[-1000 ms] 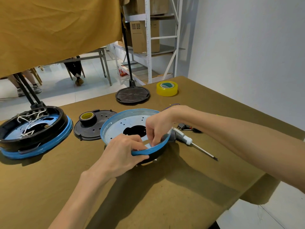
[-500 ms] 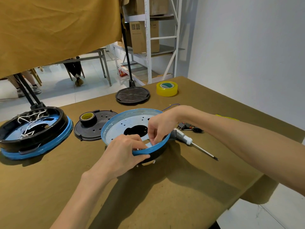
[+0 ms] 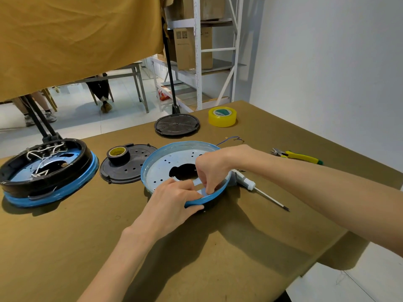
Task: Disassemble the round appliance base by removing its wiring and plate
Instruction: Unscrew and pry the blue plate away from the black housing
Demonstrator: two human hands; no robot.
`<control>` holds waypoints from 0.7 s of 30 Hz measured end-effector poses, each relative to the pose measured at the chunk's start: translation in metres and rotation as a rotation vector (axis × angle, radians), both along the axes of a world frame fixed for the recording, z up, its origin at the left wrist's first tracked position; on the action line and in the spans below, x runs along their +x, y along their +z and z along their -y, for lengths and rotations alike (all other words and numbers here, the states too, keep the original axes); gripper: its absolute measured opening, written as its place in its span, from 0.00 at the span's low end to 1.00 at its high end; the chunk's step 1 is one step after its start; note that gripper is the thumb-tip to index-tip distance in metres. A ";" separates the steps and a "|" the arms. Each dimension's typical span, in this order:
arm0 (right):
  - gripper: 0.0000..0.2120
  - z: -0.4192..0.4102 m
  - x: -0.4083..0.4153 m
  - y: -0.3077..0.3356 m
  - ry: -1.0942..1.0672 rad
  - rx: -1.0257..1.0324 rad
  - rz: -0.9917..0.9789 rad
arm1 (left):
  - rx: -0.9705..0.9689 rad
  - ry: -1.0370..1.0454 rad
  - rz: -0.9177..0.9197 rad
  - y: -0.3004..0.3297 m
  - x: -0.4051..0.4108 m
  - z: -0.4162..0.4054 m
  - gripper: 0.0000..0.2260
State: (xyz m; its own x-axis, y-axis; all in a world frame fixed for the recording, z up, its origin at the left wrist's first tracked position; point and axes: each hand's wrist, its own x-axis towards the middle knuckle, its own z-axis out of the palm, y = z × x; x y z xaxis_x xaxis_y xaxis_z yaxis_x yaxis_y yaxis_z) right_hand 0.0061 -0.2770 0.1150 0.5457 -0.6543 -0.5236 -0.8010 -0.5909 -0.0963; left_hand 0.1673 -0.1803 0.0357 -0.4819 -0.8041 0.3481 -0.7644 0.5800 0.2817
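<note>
Brown bench (image 3: 65, 247); our left hand (image 3: 172, 205) grips round base (image 3: 165, 168) near rim; right hand (image 3: 212, 168) pinches plate inside; next, we judge, lift plate out.

round base (image 3: 165, 168) | blue rim, perforated plate | upright on table, maybe tilted

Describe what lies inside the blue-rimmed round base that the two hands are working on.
Inside the blue-rimmed base sits a pale metal plate with small holes and a dark central cutout. The right hand and left hand cover its near edge, so what the fingers grip is hidden.
</note>
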 end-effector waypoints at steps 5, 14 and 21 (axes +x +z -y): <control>0.12 0.002 0.008 -0.002 -0.004 -0.007 -0.031 | -0.041 0.037 0.010 0.001 0.005 0.002 0.11; 0.08 0.014 0.009 0.013 -0.265 0.200 0.045 | -0.067 0.075 0.043 0.000 0.015 0.006 0.11; 0.03 0.005 -0.015 0.023 -0.292 0.073 0.453 | -0.014 0.125 0.031 -0.007 0.023 0.012 0.12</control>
